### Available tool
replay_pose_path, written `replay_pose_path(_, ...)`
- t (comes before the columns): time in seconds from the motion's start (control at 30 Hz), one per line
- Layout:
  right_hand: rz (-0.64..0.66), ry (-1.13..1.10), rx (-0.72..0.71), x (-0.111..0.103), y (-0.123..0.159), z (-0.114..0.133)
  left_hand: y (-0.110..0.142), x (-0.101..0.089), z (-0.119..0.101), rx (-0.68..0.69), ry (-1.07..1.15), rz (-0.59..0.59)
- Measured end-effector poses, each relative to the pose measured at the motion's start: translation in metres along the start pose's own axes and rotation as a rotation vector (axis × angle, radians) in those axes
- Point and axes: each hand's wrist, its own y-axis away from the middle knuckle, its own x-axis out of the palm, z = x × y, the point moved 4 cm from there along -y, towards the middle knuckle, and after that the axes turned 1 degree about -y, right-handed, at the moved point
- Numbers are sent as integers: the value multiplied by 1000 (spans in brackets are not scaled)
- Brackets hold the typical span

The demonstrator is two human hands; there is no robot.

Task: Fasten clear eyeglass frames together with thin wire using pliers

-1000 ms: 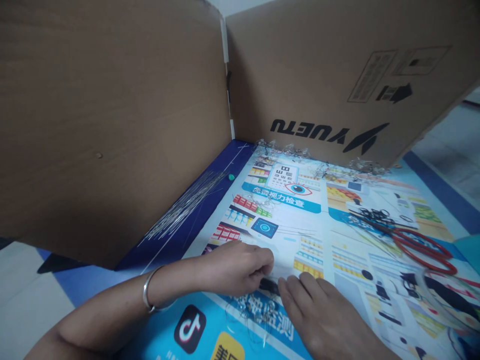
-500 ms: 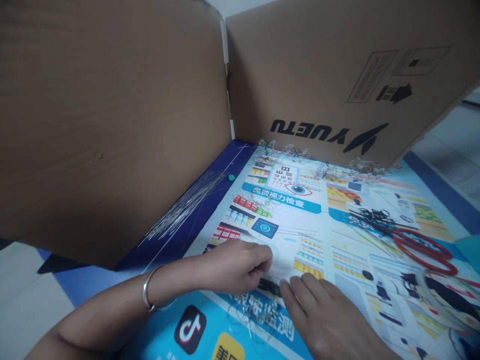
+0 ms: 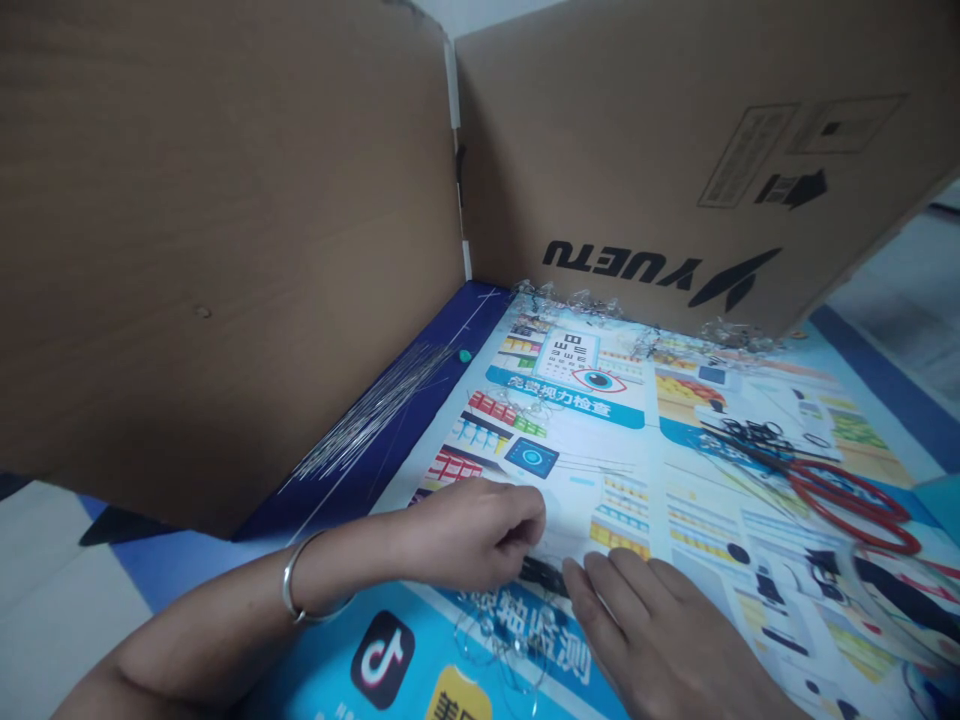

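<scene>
My left hand (image 3: 469, 535), with a silver bangle (image 3: 294, 590) on the wrist, rests on a printed poster (image 3: 622, 480) with its fingers curled in a pinch. My right hand (image 3: 660, 640) lies beside it, fingers together and pressed down toward the same spot. Between the two hands sits a small black object (image 3: 544, 575), touched by the fingertips of both. Thin clear wire loops (image 3: 502, 645) lie on the poster just below the hands.
Two brown cardboard panels (image 3: 225, 250) stand upright behind and to the left. A bundle of thin metal wires (image 3: 375, 410) lies along the dark blue strip. Red-handled scissors (image 3: 847, 495) and small black rings (image 3: 757, 432) lie at right. Clear bits (image 3: 585, 300) line the far cardboard.
Both hands stay at the same spot; the fingers shift slightly around the small black object. The view has nudged a little.
</scene>
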Motion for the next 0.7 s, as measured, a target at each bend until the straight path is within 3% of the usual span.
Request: replay_pose_path(0.7,-20,-15,14,-4,-2,-3,2,-3,-3,12,78,-66)
